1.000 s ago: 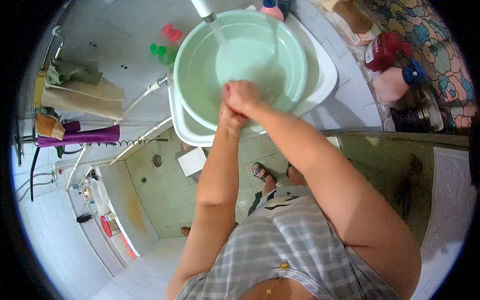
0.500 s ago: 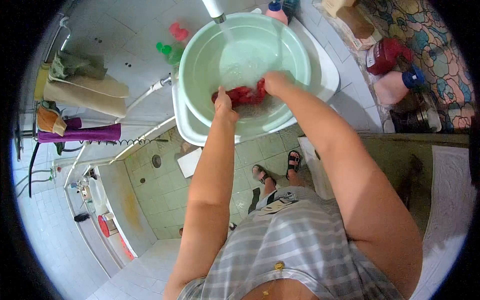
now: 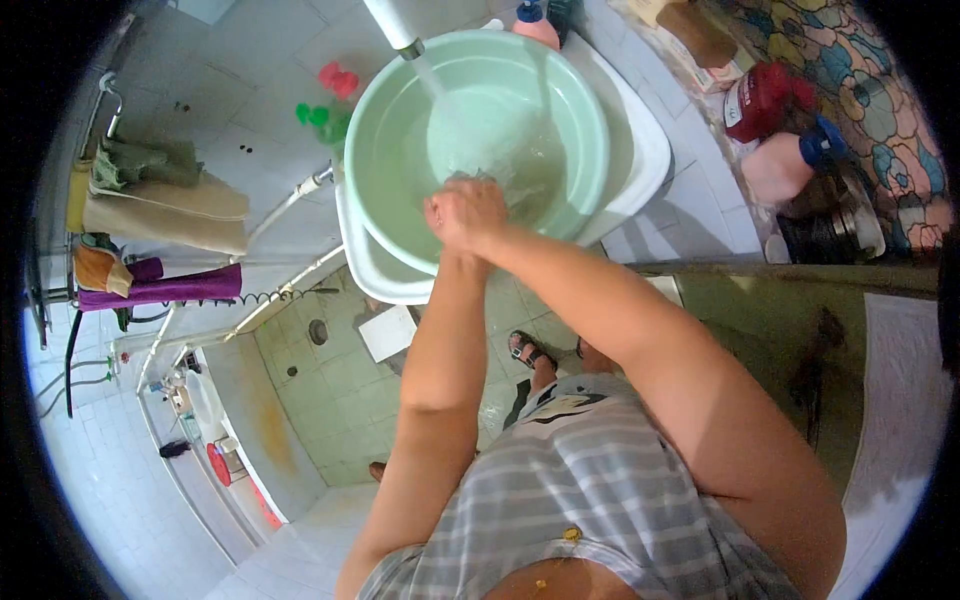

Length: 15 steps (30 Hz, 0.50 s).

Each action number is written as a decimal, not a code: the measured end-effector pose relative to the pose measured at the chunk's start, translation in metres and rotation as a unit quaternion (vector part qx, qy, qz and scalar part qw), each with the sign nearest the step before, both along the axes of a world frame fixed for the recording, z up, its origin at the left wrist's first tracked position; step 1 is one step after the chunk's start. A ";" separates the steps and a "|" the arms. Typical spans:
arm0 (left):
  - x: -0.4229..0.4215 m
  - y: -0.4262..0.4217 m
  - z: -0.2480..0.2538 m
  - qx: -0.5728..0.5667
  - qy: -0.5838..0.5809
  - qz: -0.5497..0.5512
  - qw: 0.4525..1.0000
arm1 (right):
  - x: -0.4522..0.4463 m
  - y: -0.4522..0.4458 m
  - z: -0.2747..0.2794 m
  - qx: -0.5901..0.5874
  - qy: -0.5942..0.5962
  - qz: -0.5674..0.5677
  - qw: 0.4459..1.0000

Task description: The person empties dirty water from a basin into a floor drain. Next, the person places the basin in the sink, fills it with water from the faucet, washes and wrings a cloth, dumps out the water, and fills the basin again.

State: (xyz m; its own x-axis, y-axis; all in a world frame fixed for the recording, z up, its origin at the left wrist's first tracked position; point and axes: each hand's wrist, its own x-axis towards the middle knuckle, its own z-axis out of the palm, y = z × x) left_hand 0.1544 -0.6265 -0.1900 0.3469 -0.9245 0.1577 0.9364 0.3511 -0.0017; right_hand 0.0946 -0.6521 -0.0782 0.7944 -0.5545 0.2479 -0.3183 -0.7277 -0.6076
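Water (image 3: 431,80) pours from a tap (image 3: 393,28) into a basin (image 3: 385,135), round, without a longer axis, its mouth facing up, set in a sink (image 3: 648,150). Over the basin's near side, the right hand (image 3: 477,208) curls closed against the left hand (image 3: 436,215), whose grip is too hidden to tell, as is anything clasped between them.

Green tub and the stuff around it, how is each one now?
White tap: running.
Pale green plastic tub: water inside, sitting in white sink.
Bare hands: together at the tub; anything inside them hidden.
Purple cloth: hanging.
Pink plastic bottle: blue top on.
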 end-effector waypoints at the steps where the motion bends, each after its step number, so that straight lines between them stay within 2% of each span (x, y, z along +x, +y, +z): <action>1: 0.001 -0.003 -0.002 0.017 0.014 -0.010 1.000 | 0.006 -0.005 -0.004 0.015 0.021 -0.018 1.000; 3: 0.000 0.004 -0.003 0.093 0.019 -0.024 0.995 | 0.020 -0.021 -0.018 0.026 0.062 -0.033 0.997; 4: -0.001 0.012 0.011 0.201 -0.046 -0.045 0.977 | 0.022 -0.038 -0.032 0.022 0.081 -0.033 0.996; 6: -0.004 0.028 0.037 0.399 -0.170 -0.112 0.894 | 0.016 -0.056 -0.037 0.020 0.155 -0.016 0.988; 7: -0.011 0.021 0.037 0.501 -0.144 -0.040 0.853 | 0.009 -0.062 -0.030 0.021 0.211 0.001 0.977; 8: -0.010 0.018 0.041 0.509 -0.115 -0.006 0.853 | 0.001 -0.073 -0.026 0.018 0.267 0.018 0.963; 10: -0.003 0.024 0.057 0.531 -0.057 0.062 0.843 | -0.010 -0.092 -0.053 0.081 0.253 -0.076 0.961; 11: -0.001 0.024 0.070 0.551 -0.069 0.057 0.829 | -0.012 -0.099 -0.064 0.111 0.242 -0.123 0.956; 14: 0.001 0.030 0.106 0.614 -0.102 0.045 0.782 | -0.033 -0.078 -0.073 -0.173 0.221 -0.019 0.960; 15: 0.005 0.029 0.095 0.585 -0.121 0.032 0.801 | -0.029 -0.083 -0.081 -0.094 0.253 0.003 0.963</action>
State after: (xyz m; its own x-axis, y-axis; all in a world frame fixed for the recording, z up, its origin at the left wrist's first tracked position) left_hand 0.1589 -0.5975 -0.0949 0.4890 -0.4698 -0.7350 0.8399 0.0261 0.5421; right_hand 0.0660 -0.7351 -0.1588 0.8434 -0.5318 -0.0759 -0.5335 -0.8127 -0.2341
